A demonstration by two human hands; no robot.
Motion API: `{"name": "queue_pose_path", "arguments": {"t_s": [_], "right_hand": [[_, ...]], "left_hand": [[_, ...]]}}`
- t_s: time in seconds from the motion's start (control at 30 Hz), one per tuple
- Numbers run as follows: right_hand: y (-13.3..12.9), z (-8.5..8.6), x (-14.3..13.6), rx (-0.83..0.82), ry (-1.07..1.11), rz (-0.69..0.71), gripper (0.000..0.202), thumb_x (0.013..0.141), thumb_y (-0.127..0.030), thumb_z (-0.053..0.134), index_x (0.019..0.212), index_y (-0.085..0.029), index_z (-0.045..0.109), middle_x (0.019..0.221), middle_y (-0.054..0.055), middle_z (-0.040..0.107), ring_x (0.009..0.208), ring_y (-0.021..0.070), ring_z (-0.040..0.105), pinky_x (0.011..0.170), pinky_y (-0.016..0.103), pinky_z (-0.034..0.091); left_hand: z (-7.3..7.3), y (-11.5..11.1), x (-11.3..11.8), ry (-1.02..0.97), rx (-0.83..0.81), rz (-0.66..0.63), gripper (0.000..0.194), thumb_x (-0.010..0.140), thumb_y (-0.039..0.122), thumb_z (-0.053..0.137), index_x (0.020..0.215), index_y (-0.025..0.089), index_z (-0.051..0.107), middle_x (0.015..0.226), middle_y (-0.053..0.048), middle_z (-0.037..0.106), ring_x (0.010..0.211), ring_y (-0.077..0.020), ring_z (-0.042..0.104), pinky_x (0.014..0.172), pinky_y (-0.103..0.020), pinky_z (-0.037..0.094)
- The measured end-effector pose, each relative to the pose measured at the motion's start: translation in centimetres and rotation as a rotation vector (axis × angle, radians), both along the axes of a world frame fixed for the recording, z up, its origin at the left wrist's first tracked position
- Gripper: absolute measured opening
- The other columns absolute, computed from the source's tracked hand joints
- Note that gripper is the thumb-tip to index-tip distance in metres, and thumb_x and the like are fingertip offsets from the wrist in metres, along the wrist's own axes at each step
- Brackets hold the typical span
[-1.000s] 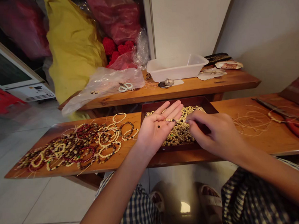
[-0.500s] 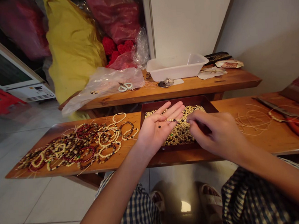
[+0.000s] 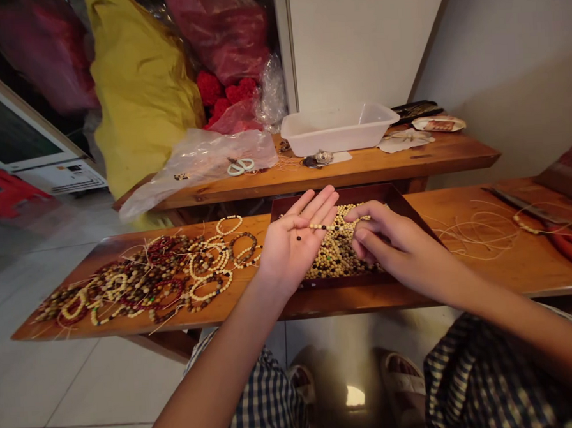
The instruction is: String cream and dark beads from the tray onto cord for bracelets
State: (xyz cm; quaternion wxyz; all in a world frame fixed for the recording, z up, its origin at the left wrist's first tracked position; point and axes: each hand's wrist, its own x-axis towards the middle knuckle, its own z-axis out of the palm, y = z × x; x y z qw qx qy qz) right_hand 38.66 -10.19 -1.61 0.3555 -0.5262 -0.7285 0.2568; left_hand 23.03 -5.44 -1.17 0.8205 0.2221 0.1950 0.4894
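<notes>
— What's the left hand doing?

— It lies palm up and flat, fingers spread open, over the near left corner of the dark red tray. A short strand of small round cream beads runs across the base of its fingers, with a couple of loose dark beads on the palm. Its grip is open; nothing is clasped.

— And the right hand?

— Its fingers are curled, thumb and forefinger pinched together at the end of that strand. The pinch looks closed on the strand's end or its thread, though the thread itself is too fine to make out.

— Anything changed from half a second ago?

— Both hands have shifted left and slightly away; the right hand has closed in on the left, so its fingertips now meet the strand where before they hovered just off it.

— The tray?

— Rectangular, with raised walls, filled with a heap of tiny tan and cream round beads, matte like wood. It sits on the glossy wooden surface.

— What else is there?

— To the left, a tangled pile of finished bead bracelets in cream, brown and red. To the right, loose loops of pale cord. On the farther bench stand a translucent plastic tub and a crumpled clear bag.
</notes>
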Motion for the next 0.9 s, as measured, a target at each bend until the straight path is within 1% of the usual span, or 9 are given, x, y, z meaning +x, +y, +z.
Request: {"name": "queue_pose_path", "arguments": {"t_s": [0.1,0.17,0.23,0.33,0.43,0.5,0.6,0.77,0.9], "right_hand": [[0.06,-0.02,-0.26,-0.099,0.140,0.001,0.006,0.089,-0.024,0.043,0.088,-0.019,0.045,0.060,-0.003,0.059,0.051,0.0101,0.054,0.052,0.022,0.045],[0.01,0.02,-0.46,-0.122,0.155,-0.039,0.012,0.088,-0.023,0.045,0.076,-0.018,0.047,0.058,-0.001,0.060,0.048,0.0094,0.054,0.050,0.022,0.045],[-0.07,0.06,-0.61,-0.121,0.150,-0.080,0.017,0.086,-0.022,0.048,0.069,-0.018,0.049,0.056,-0.001,0.059,0.046,0.0086,0.053,0.048,0.021,0.044],[-0.13,0.06,-0.63,-0.094,0.169,-0.132,0.017,0.084,-0.021,0.051,0.067,-0.017,0.051,0.055,-0.001,0.059,0.047,0.0085,0.054,0.047,0.020,0.044],[-0.06,0.09,-0.39,-0.059,0.188,-0.138,0.016,0.083,-0.021,0.053,0.068,-0.018,0.053,0.059,0.000,0.060,0.050,0.0094,0.056,0.049,0.021,0.046],[-0.01,0.17,-0.19,-0.027,0.155,-0.108,0.016,0.083,-0.021,0.053,0.067,-0.018,0.053,0.058,0.000,0.060,0.051,0.0100,0.056,0.050,0.021,0.046],[-0.01,0.26,0.02,0.053,0.035,-0.098,0.016,0.082,-0.020,0.053,0.066,-0.019,0.055,0.056,-0.001,0.060,0.051,0.0102,0.054,0.051,0.022,0.044],[-0.21,0.26,0.09,0.201,-0.169,-0.153,0.010,0.081,-0.018,0.054,0.075,-0.019,0.061,0.069,0.000,0.067,0.061,0.0124,0.059,0.059,0.024,0.044],[-0.40,0.33,0.17,0.322,-0.278,-0.149,0.011,0.082,-0.015,0.052,0.078,-0.019,0.062,0.075,0.002,0.069,0.065,0.0139,0.062,0.064,0.025,0.044]], "left_hand": [[-0.11,0.07,-0.09,-0.030,0.019,0.016,0.075,0.065,-0.008,0.033,0.138,0.008,0.030,0.134,-0.017,0.051,0.117,-0.0217,0.055,0.103,-0.034,0.043],[-0.14,0.04,-0.10,-0.038,0.038,0.017,0.075,0.066,-0.008,0.033,0.139,0.009,0.031,0.135,-0.016,0.051,0.117,-0.0213,0.055,0.104,-0.034,0.042],[-0.10,-0.02,-0.07,-0.028,0.044,0.014,0.074,0.066,-0.008,0.033,0.138,0.008,0.031,0.135,-0.016,0.051,0.117,-0.0212,0.055,0.104,-0.033,0.041],[0.03,-0.07,-0.03,-0.027,0.034,0.001,0.070,0.069,-0.005,0.035,0.138,0.007,0.032,0.136,-0.016,0.050,0.119,-0.0214,0.054,0.104,-0.033,0.041],[0.13,0.03,-0.13,-0.061,0.014,0.013,0.059,0.077,0.005,0.038,0.136,0.007,0.035,0.135,-0.017,0.051,0.120,-0.0228,0.053,0.103,-0.034,0.043],[0.17,0.17,-0.26,-0.082,-0.012,0.042,0.054,0.081,0.011,0.038,0.135,0.007,0.037,0.133,-0.017,0.053,0.119,-0.0237,0.054,0.101,-0.035,0.044],[0.21,0.37,-0.46,-0.099,-0.051,0.074,0.050,0.085,0.016,0.036,0.134,0.009,0.039,0.131,-0.016,0.054,0.118,-0.0234,0.055,0.099,-0.036,0.046],[0.09,0.41,-0.54,-0.104,-0.039,0.073,0.049,0.088,0.021,0.034,0.135,0.007,0.038,0.132,-0.016,0.054,0.119,-0.0235,0.054,0.099,-0.035,0.046],[-0.08,0.34,-0.43,-0.110,-0.015,0.053,0.049,0.090,0.023,0.033,0.135,0.005,0.038,0.133,-0.016,0.053,0.120,-0.0241,0.053,0.100,-0.036,0.045]]}}
